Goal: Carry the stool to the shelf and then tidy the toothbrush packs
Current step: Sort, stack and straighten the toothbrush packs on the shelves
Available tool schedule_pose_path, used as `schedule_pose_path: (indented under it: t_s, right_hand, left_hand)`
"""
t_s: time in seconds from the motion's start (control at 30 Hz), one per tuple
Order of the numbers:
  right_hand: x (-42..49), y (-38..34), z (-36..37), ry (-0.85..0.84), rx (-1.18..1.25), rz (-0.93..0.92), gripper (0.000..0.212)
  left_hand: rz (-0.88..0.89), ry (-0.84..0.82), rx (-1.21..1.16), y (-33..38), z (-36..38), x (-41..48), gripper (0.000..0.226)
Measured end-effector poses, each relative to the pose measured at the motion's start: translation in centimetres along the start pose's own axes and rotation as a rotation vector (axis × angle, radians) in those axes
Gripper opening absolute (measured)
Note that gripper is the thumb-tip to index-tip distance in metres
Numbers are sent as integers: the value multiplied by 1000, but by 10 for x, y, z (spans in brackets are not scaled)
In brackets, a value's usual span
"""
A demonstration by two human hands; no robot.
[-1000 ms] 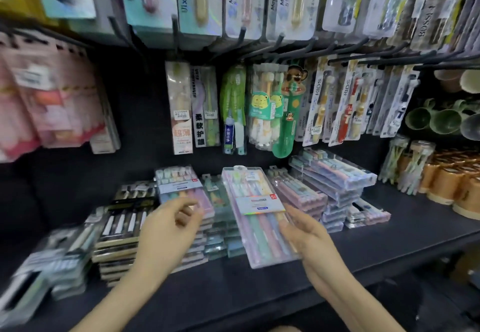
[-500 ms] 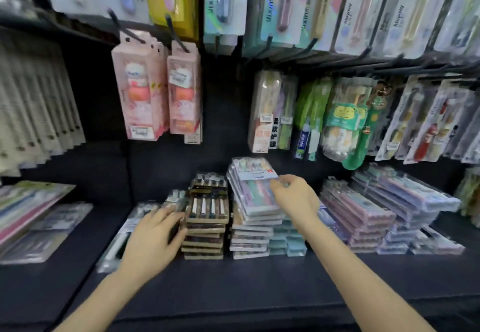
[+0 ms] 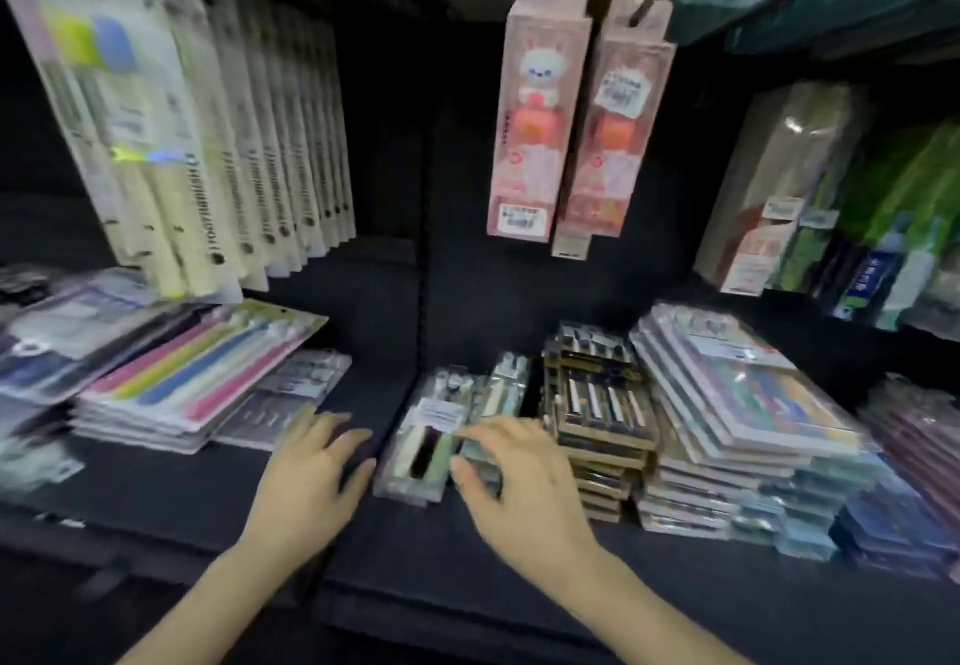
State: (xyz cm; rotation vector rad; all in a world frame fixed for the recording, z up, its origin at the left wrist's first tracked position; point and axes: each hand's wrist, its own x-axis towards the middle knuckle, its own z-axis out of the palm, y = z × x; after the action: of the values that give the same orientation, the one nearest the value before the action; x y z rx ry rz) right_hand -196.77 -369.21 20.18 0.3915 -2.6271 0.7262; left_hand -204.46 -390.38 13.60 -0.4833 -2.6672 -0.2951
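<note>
Shelf: a dark shelf [image 3: 395, 550] carries stacks of toothbrush packs.
Left hand: the left hand [image 3: 306, 477] lies flat with fingers spread, just left of a clear pack [image 3: 423, 448]; whether it touches the pack is not clear.
Right hand: the right hand [image 3: 519, 487] is open, its fingers resting on the right edge of the same clear pack.
Right of hands: a brown-edged stack [image 3: 597, 415], then a taller stack of pastel packs [image 3: 743, 420].
Left side: a flat stack with pink and yellow brushes [image 3: 192, 378].
Above: two pink boxes [image 3: 571, 118] hang on hooks; the picture is blurred.
</note>
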Motion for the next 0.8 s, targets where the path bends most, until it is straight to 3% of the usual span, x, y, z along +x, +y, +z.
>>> schedule_pose_path:
  t_s: [0.17, 0.33, 0.43, 0.47, 0.53, 0.6, 0.67, 0.8]
  right_hand:
    - [56, -5, 87, -228, -103, 58, 55]
    - [88, -4, 122, -315, -371, 300, 75]
    - [93, 0, 124, -391, -403, 279, 113]
    - [94, 2, 123, -409, -388, 270, 113]
    - [93, 5, 122, -356, -315, 211, 81]
    - [89, 3, 119, -361, -239, 217, 67]
    - [83, 1, 118, -279, -346, 227, 68]
    - [79, -4, 116, -310, -387, 382, 98]
  left_hand:
    - [-102, 168, 128, -61, -26, 1, 43]
    - [-302, -31, 251, -117, -34, 22, 70]
    - [-381, -135, 224, -136, -28, 31, 97]
    - [-379, -152, 219, -139, -25, 31, 100]
    - [-324, -178, 229, -139, -21, 30, 93]
    - [-281, -159, 269, -140, -19, 28, 82]
    - [-252, -124, 286, -143, -18, 29, 79]
    - [-205, -81, 284, -152, -19, 34, 77]
